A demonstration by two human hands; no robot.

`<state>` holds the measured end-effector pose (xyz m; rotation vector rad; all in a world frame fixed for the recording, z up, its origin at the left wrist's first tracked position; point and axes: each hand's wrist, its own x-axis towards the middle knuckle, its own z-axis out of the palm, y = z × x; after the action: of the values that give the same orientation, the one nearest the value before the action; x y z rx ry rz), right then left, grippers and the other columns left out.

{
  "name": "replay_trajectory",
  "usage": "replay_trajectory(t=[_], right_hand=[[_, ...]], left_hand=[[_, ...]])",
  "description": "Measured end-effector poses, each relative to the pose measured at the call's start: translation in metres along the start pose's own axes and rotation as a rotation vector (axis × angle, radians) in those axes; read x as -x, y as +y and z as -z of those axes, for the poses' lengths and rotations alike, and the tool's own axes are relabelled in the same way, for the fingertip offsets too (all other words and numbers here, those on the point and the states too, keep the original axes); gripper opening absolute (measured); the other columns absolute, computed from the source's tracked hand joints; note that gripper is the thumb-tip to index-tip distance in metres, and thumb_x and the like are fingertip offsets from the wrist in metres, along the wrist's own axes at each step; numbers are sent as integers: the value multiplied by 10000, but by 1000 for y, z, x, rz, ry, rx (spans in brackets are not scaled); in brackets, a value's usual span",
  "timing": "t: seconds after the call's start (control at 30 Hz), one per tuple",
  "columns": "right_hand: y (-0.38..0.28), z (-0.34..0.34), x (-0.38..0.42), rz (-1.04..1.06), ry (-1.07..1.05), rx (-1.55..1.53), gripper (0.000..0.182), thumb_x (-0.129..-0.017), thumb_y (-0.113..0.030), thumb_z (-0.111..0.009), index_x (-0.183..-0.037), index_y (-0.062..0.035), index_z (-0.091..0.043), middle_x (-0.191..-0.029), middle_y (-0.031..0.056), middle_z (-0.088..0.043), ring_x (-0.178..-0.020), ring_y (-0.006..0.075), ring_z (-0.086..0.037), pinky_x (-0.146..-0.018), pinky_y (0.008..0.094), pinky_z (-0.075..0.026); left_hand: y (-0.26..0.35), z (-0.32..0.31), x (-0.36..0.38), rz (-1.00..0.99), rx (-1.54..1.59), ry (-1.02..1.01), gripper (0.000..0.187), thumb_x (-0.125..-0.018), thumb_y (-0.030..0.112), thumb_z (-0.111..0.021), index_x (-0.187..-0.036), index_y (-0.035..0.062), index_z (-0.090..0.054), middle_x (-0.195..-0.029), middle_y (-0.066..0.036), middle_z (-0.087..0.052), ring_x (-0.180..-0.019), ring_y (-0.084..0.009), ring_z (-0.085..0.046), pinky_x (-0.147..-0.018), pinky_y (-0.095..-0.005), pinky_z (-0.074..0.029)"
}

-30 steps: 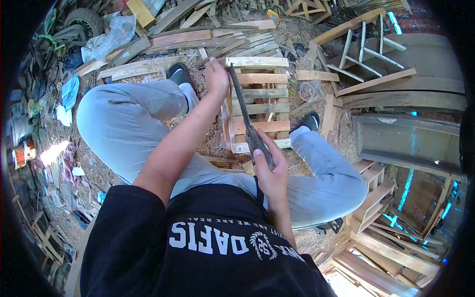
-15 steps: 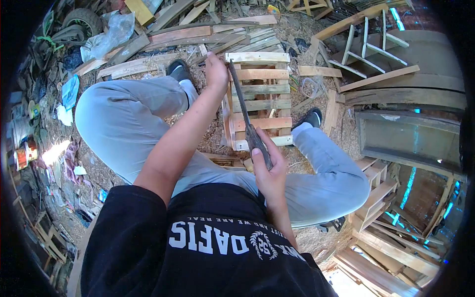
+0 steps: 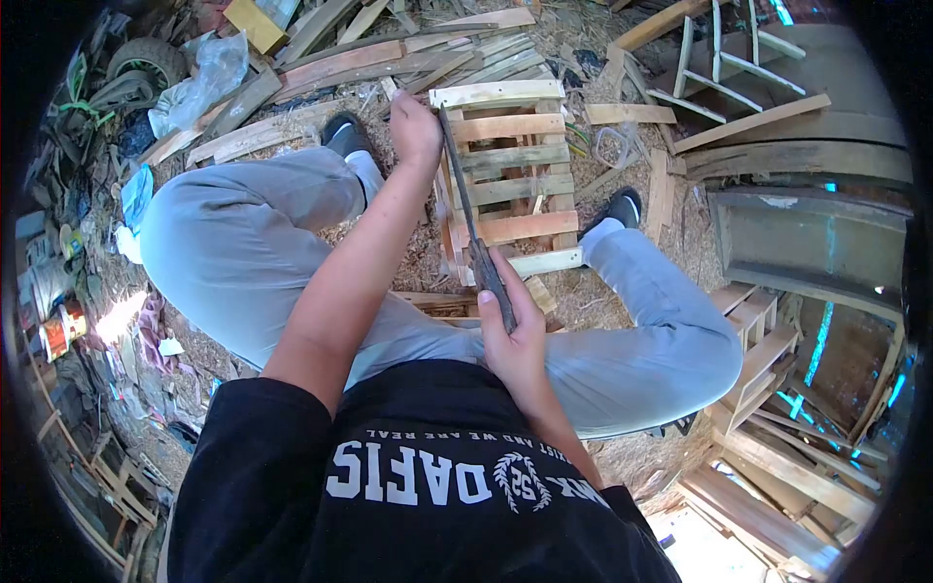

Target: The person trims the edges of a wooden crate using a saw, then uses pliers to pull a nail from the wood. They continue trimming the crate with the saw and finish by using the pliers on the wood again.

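Note:
A slatted wooden crate [image 3: 510, 127] stands on the ground between my legs, its pale slats running across. In my right hand [image 3: 515, 340] is the dark handle of a long, narrow machete-like tool [image 3: 459, 180]; the fingers wrap round it near my lap. Its dark blade points away from me along the crate's left side, the tip by the far left corner. At that corner my left hand [image 3: 416, 129] is closed against the crate's edge, close beside the tip. Its fingers are partly hidden on the far side.
Loose planks [image 3: 350, 73] lie piled beyond the crate. A wooden frame with pale bars [image 3: 719, 68] leans at the upper right, above a large panelled wooden piece [image 3: 816, 233]. Plastic bags [image 3: 219, 73] and a wheel [image 3: 146, 60] lie at the upper left. Wood shavings cover the ground.
The view has shifted slightly. My right hand and the handle have moved a little left and nearer my lap; the blade still lies along the crate's left side, with my left hand at the far corner.

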<state>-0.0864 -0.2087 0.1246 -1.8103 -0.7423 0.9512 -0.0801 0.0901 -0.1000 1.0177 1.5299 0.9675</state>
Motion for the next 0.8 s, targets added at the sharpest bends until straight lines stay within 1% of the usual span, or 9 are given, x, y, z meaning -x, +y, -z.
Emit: replay_trajectory(t=[0.23,0.37,0.47,0.53,0.57,0.63,0.67,0.7,0.8], right_hand=[[3,4,3,51,18,-91,509,-1075,-44,-620,-1572,47,-555,-1446,193,-712,-1325,208,-671,-1141,344,-492],[11,5,3,17,29,-108,510,-1070,-33,-625,-1567,58,-556,-1465,195,-698,-1324,204,-669,-1139,341,-492],[12,7,0,45,31,-120,509,-1068,-25,-623,-1565,63,-556,-1475,194,-692,-1333,199,-661,-1142,339,-489],[10,9,-2,51,35,-139,507,-1068,-20,-620,-1564,65,-556,-1479,193,-689,-1339,197,-656,-1146,338,-486],[5,10,-2,52,34,-156,506,-1069,-17,-618,-1564,65,-556,-1482,190,-687,-1344,196,-653,-1148,336,-483],[4,11,-2,53,51,-194,505,-1069,-14,-616,-1564,65,-556,-1486,188,-685,-1348,195,-650,-1151,334,-480],[7,13,-2,52,54,-210,505,-1070,-14,-616,-1565,66,-555,-1488,185,-683,-1348,193,-649,-1151,330,-479],[8,14,-2,52,58,-225,506,-1071,-14,-616,-1566,67,-554,-1491,183,-681,-1347,191,-648,-1151,326,-477],[10,15,-3,-28,75,-313,511,-1073,-24,-627,-1570,68,-548,-1489,172,-682,-1332,182,-652,-1141,313,-478]], left_hand=[[33,5,20,-10,-114,134,615,-1169,446,-298,-1071,-6,-704,-1033,-267,-755,-1028,-491,-706,-955,-564,-504],[28,3,13,-72,-149,198,609,-1171,441,-302,-1072,-5,-706,-1048,-261,-762,-1010,-486,-708,-954,-553,-512],[38,8,15,31,-185,148,620,-1175,452,-306,-1144,-14,-714,-1063,-253,-770,-994,-458,-717,-953,-524,-528],[19,13,2,-23,-31,-164,619,-1175,471,-341,-1272,-18,-709,-1205,-223,-769,-1110,-376,-715,-1039,-472,-510],[9,18,2,-30,-45,-167,619,-1175,471,-341,-1272,-18,-709,-1205,-223,-769,-1110,-376,-715,-1039,-472,-510],[9,34,12,-58,141,-440,596,-1169,459,-402,-1423,-18,-653,-1423,-187,-694,-1317,-292,-627,-1172,-429,-428],[15,51,22,-82,228,-615,683,-1113,450,-548,-1621,-1,-480,-1674,-174,-492,-1549,-284,-434,-1296,-418,-290],[25,63,31,-91,214,-630,683,-1113,450,-548,-1621,-1,-480,-1674,-174,-492,-1549,-284,-434,-1296,-418,-290],[24,83,21,-192,76,-947,960,-1025,328,-627,-1777,38,-105,-1806,-157,-263,-1660,-303,-268,-1329,-412,-220]])
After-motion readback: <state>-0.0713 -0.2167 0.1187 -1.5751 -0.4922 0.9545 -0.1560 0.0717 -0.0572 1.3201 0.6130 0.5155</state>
